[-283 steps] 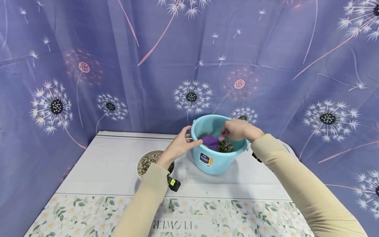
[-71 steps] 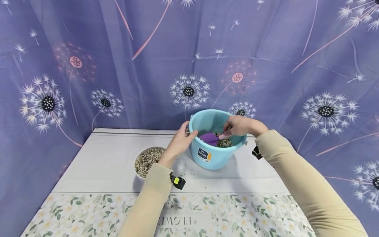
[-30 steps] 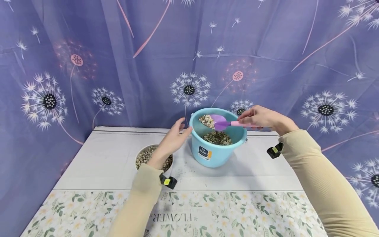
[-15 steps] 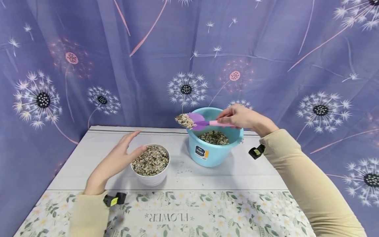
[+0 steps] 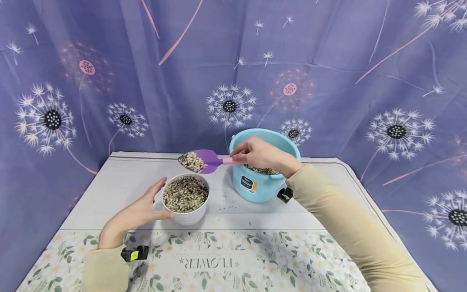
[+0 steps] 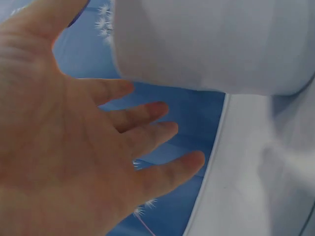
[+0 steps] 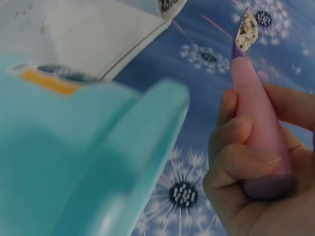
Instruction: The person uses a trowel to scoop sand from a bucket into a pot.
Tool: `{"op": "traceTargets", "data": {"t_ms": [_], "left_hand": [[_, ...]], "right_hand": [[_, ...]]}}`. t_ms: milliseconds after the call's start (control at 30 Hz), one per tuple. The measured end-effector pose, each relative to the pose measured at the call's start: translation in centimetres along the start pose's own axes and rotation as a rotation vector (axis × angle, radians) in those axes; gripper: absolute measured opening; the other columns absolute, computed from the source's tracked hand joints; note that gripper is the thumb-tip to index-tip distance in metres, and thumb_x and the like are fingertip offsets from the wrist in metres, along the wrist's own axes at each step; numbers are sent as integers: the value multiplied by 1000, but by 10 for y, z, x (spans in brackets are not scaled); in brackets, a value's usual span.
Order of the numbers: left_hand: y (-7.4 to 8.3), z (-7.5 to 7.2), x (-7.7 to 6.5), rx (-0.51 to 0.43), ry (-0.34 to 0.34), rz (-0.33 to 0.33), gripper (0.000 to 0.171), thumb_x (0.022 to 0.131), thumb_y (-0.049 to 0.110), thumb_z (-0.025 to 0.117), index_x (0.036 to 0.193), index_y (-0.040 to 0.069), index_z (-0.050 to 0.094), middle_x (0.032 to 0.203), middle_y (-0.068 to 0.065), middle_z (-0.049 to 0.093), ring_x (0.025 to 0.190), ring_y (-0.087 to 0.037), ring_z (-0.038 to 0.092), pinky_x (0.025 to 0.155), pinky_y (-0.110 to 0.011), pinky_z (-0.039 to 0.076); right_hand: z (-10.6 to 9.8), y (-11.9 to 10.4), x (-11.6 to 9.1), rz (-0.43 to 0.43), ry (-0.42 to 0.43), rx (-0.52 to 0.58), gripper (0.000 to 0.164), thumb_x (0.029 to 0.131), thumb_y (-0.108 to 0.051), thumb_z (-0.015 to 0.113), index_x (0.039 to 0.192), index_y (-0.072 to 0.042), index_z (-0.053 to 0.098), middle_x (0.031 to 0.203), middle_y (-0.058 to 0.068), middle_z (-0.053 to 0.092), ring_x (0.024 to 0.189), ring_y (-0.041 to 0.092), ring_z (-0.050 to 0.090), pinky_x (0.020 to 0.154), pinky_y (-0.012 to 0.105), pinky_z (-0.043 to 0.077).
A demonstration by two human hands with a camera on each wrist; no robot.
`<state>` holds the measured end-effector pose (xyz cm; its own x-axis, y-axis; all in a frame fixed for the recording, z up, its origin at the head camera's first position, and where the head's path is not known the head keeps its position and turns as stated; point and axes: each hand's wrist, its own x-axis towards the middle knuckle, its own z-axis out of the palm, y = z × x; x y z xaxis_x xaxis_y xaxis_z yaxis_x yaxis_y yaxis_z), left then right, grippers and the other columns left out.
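My right hand [image 5: 260, 153] grips the pink handle [image 7: 258, 118] of a small purple trowel [image 5: 210, 162], fingers curled round it in the right wrist view. Pale, gritty potting mix [image 5: 192, 161] heaps on the blade, which hangs level just above the back rim of a white pot [image 5: 187, 219]. Speckled mix [image 5: 185, 194] fills the pot nearly to its rim. My left hand [image 5: 136, 211] is spread at the pot's left side, thumb tip right at the wall. The left wrist view shows its straight fingers [image 6: 167, 177] apart from one another, beside the pot.
A light blue bucket [image 5: 251, 182] with more mix inside stands right of the pot, partly under my right forearm. Crumbs [image 5: 222, 208] lie between the two. The white table covering [image 5: 233, 225] has a floral front strip; a blue dandelion curtain [image 5: 182, 101] hangs behind.
My right hand has lifted the loaded trowel out of the bucket and carried it left to the pot. My left hand has left the bucket's rim and moved left to the pot.
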<state>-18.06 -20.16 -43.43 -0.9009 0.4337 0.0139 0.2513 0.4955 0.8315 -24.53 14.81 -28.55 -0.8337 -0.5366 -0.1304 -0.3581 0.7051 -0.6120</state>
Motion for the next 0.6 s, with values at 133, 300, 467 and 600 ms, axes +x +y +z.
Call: {"op": "traceTargets", "data": {"t_ms": [133, 300, 467, 600], "left_hand": [[-5, 3, 2, -9, -12, -5, 120, 77, 27, 84, 156, 3, -3, 158, -30, 1, 140, -54, 4, 108, -71, 8], [-13, 6, 4, -56, -19, -3, 117, 77, 25, 84, 156, 5, 0, 158, -30, 1, 140, -54, 5, 106, -73, 8], [-15, 8, 7, -116, -31, 27, 115, 77, 20, 84, 156, 5, 1, 157, -30, 0, 138, -57, 9, 105, -73, 15], [-18, 9, 10, -186, -45, 73, 114, 77, 14, 83, 155, 2, 1, 156, -32, 6, 136, -56, 18, 106, -70, 21]], "right_hand": [[13, -9, 9, -30, 28, -92, 22, 98, -18, 61, 113, -9, 74, 98, 2, 70, 74, 13, 57, 68, 28, 50], [29, -15, 18, -46, 68, -218, 20, 96, -17, 63, 109, -10, 76, 96, -1, 71, 71, 14, 56, 66, 28, 48], [43, -20, 21, -46, 99, -318, 17, 95, -19, 64, 105, -16, 77, 95, -4, 71, 67, 13, 55, 63, 28, 47], [51, -22, 19, -48, 127, -372, 15, 95, -21, 65, 103, -20, 77, 91, -4, 71, 63, 11, 55, 56, 28, 48]]}}
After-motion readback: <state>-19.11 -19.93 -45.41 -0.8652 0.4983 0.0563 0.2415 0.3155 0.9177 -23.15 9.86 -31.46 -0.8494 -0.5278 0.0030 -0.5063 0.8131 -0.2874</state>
